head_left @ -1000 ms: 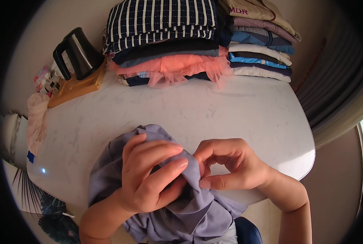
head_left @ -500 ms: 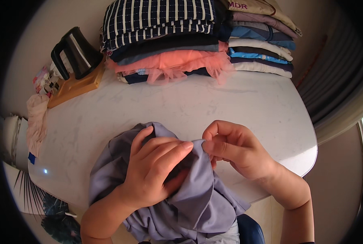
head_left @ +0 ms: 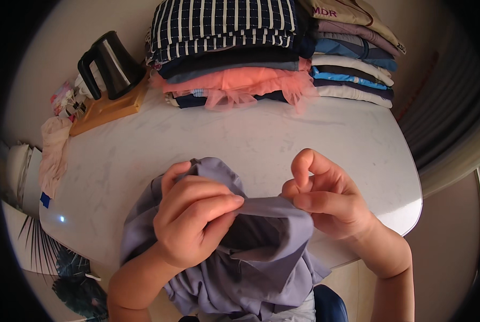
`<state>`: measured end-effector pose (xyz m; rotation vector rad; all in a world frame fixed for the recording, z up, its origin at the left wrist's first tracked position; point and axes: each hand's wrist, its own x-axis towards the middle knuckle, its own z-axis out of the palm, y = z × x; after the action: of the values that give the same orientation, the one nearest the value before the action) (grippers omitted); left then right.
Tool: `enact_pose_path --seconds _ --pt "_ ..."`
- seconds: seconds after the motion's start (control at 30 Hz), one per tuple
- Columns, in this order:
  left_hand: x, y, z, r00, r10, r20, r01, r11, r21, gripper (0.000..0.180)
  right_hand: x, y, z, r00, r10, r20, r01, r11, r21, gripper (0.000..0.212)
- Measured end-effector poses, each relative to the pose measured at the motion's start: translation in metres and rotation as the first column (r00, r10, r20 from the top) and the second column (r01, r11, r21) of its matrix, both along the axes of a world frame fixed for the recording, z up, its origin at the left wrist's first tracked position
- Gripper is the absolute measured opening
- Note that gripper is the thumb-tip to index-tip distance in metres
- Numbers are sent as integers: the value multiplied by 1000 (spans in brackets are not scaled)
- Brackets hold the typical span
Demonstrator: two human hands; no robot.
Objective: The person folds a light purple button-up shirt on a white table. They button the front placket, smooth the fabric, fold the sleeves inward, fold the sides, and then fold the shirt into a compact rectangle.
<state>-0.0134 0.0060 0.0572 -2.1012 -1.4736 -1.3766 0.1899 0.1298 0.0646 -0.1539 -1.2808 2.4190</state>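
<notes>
A grey-purple cloth garment (head_left: 275, 268) lies bunched over the near edge of the table and hangs down toward my lap; its exact kind does not show. My left hand (head_left: 189, 225) is closed, thumb and index finger pinching the garment's edge. At the other end of that stretch of edge, my right hand (head_left: 334, 201) grips the cloth between thumb and fingertips, its index finger raised and bent. The edge is drawn fairly straight between both hands. Below it the fabric gapes into a dark fold, and a small loose thread seems to show there.
The white marbled table (head_left: 207, 131) bears a tall stack of folded clothes (head_left: 224, 27), with a coral tulle piece (head_left: 234, 83), and a second stack (head_left: 352, 59) beside it. A kettle (head_left: 113, 64) stands on a wooden tray (head_left: 108, 112); a pale pink cloth (head_left: 53, 155) drapes over the left edge.
My hands have drawn apart, the left one leftward and the right one rightward. The edge between them is now stretched out, and the garment's fold has opened. The view has shifted slightly.
</notes>
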Motion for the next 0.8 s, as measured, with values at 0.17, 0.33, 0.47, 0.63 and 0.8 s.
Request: enact_pose_path --seconds 0.17,0.33,0.47,0.63,0.8 --pt "0 -5 11 998 26 -50 -23 998 56 20 3 4 7 997 74 0 -74 997 14 21" --pt "-8 -1 7 998 -59 -19 59 998 33 14 2 6 13 980 141 139 -170 959 226 17" --pt "-7 3 4 993 -107 -46 108 994 17 14 -1 0 0 978 114 176 -174 910 376 17" --pt "-8 5 1 998 -58 -39 58 998 12 14 -3 -2 2 972 62 228 -146 916 373 11" --pt "-9 7 2 999 -32 -27 31 999 -45 13 0 -8 -1 887 -418 -198 404 489 773 3"
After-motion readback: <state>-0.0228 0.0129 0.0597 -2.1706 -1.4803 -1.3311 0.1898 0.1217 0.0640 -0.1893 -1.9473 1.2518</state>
